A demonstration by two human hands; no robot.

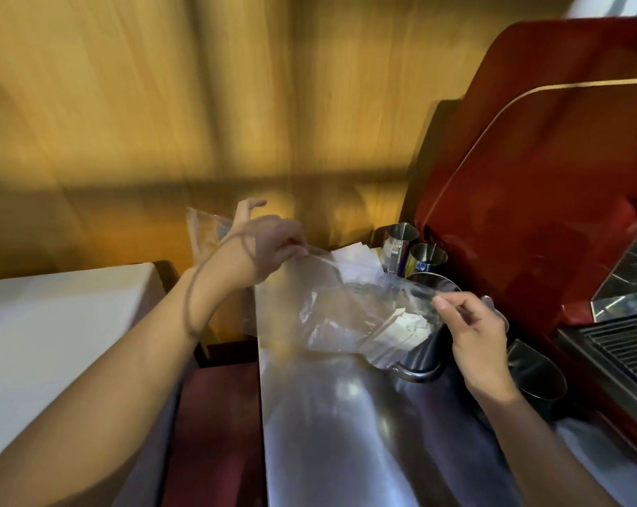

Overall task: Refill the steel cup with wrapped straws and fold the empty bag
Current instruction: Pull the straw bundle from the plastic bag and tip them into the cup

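1. two hands are seen on one clear plastic bag (331, 316), which is held stretched above the steel counter (328, 415) beside the red espresso machine (529, 177). the bag is judged thin, soft and slippery; it would crumple instead of holding a shape, so it is best gripped at its edges or corners, as is done here.
2. the steel cup (424, 345) is seen standing on the counter behind the bag's right end, partly veiled by the film. it is judged rigid and stable enough to be left unheld.
3. the left hand (269, 250) is closed in a pinch on the bag's far edge, the remaining fingers being loosely curled.
4. the right hand (470, 323) is closed in a pinch of thumb and forefinger on the bag's near right edge, close to the cup's rim.
5. the wrapped straws (401, 336) are seen bunched at the bag's lower right end, against the cup; whether any are inside the cup cannot be told. they are judged light, thin and easily bent, so the bundle is better taken around its middle.
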